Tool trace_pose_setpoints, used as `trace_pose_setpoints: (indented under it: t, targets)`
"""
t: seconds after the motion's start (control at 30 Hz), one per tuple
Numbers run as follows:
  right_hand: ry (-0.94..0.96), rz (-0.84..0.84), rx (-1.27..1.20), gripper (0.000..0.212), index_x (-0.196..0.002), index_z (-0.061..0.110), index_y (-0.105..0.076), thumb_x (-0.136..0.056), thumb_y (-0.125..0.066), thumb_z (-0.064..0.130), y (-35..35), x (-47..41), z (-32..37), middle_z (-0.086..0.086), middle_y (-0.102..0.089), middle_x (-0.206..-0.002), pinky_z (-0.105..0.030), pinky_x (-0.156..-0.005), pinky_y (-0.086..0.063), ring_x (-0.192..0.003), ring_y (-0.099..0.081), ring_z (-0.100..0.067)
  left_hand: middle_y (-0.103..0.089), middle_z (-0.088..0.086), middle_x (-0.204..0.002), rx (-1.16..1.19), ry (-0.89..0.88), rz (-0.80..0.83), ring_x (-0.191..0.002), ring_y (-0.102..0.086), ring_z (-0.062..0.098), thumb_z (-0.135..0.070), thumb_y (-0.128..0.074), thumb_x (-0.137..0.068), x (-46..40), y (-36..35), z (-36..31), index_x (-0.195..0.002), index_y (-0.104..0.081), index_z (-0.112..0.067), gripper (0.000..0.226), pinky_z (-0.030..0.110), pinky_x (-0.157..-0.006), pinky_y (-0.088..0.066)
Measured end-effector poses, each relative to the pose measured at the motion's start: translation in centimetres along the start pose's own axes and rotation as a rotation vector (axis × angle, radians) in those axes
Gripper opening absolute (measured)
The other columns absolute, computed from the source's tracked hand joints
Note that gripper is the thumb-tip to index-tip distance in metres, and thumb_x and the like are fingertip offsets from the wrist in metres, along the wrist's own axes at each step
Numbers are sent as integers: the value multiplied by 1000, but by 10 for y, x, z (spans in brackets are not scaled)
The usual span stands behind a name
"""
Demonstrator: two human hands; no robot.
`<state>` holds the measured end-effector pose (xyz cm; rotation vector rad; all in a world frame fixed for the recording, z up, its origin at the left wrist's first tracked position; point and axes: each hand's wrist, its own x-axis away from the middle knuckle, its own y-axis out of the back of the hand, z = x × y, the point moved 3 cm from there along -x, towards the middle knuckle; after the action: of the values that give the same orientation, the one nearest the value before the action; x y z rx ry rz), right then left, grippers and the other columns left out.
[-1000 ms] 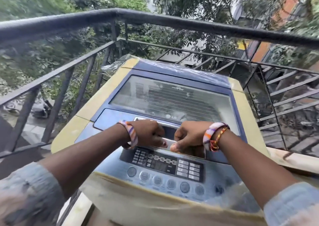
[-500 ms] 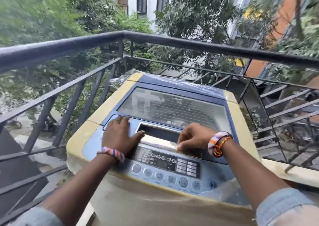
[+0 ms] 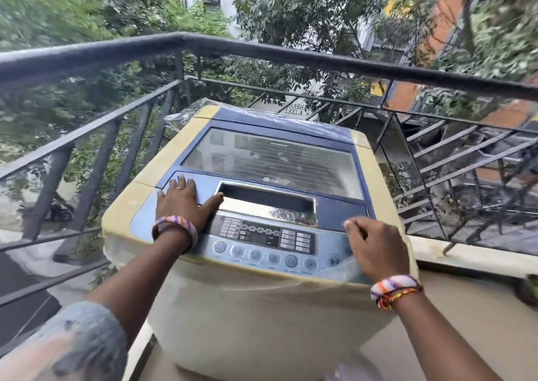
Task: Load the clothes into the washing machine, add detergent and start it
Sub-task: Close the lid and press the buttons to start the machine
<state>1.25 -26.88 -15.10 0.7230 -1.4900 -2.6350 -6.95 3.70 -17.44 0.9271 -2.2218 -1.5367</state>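
Here, washing machine (image 3: pixel 262 206) lid (image 3: pixel 270 162) shut.
Left hand (image 3: pixel 186 203) flat, empty, at its front-left corner; right hand (image 3: pixel 375 243) loosely curled, empty; the stiff lid probably lifts by the handle recess (image 3: pixel 266 201).

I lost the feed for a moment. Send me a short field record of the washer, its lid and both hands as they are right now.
washing machine: top-loader on a balcony, by the railing
lid: closed, flat
lid handle recess: no hand in it
left hand: flat on the lid's front left, holds nothing
right hand: blurred, loosely curled over the machine's front right corner, holds nothing
control panel: uncovered
clothes, detergent: not in view
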Motion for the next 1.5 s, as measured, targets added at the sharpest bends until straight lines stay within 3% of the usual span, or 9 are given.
trace_pose_setpoints:
  t: [0.13, 0.23, 0.33, 0.63, 0.87, 1.03, 1.17, 1.5]
  targets:
    - [128, -115, 220, 18, -67, 15, -69, -80, -58, 20, -4, 47, -1, -12, -66, -57, -31, -40, -43, -51, -62, -36, -13, 11, -158, -5, -18, 82, -147, -10, 24, -42, -35, -97, -1, 3, 5, -143, -33, -8, 58, 41, -120, -8]
    - [196, -164, 287, 23, -81, 18, -75, -72, -55, 22, -7, 62, 1, -4, -69, -58, -25, -31, -40, -44, -62, -29, -13, 9, -158, 11, -58, 108, -147, -8, 22, -36, -33, -99, 1, 7, 8, -145, -31, -9, 54, 38, -120, -8]
    - [229, -262, 305, 36, -84, 16, -75, -75, -42, 26, -10, 65, -1, -4, -68, -57, -23, -33, -39, -46, -63, -27, -15, 10, -157, -14, -83, 98, -147, -9, 24, -35, -32, -99, 1, 6, 10, -145, -31, -8, 53, 39, -120, -11]
    - [236, -338, 309, 35, -83, 17, -75, -78, -41, 26, -15, 63, -4, -3, -68, -60, -23, -35, -38, -49, -64, -26, -17, 11, -157, -48, -82, 65, -147, -12, 25, -37, -32, -99, 0, 2, 9, -144, -31, -7, 55, 39, -120, -11]
    - [208, -335, 275, 33, -81, 18, -72, -79, -40, 28, -17, 62, -3, -2, -70, -64, -25, -35, -39, -51, -65, -25, -18, 11, -157, -38, -88, 57, -147, -11, 25, -38, -31, -99, 4, 4, 8, -144, -32, -8, 55, 40, -120, -12]
    - [290, -389, 250, 34, -99, 19, -73, -83, -45, 30, -19, 79, -5, 0, -72, -74, -25, -46, -48, -62, -66, -25, -20, 11, -156, -23, -93, 50, -146, -13, 26, -38, -32, -98, 4, 5, 7, -142, -36, -7, 54, 40, -120, -13]
    - [343, -354, 232, 32, -108, 24, -70, -85, -48, 28, -25, 91, -11, 0, -63, -70, -33, -51, -49, -64, -55, -26, -30, 13, -152, -3, -87, 31, -143, -21, 30, -38, -34, -97, 3, 3, 9, -131, -47, -3, 50, 44, -117, -20]
    - [307, -348, 222, 31, -102, 24, -72, -82, -48, 27, -27, 90, -8, -2, -61, -68, -30, -48, -47, -62, -55, -28, -33, 13, -151, 43, -79, -1, -142, -24, 31, -37, -37, -96, 6, 4, 8, -125, -52, -2, 47, 45, -116, -22]
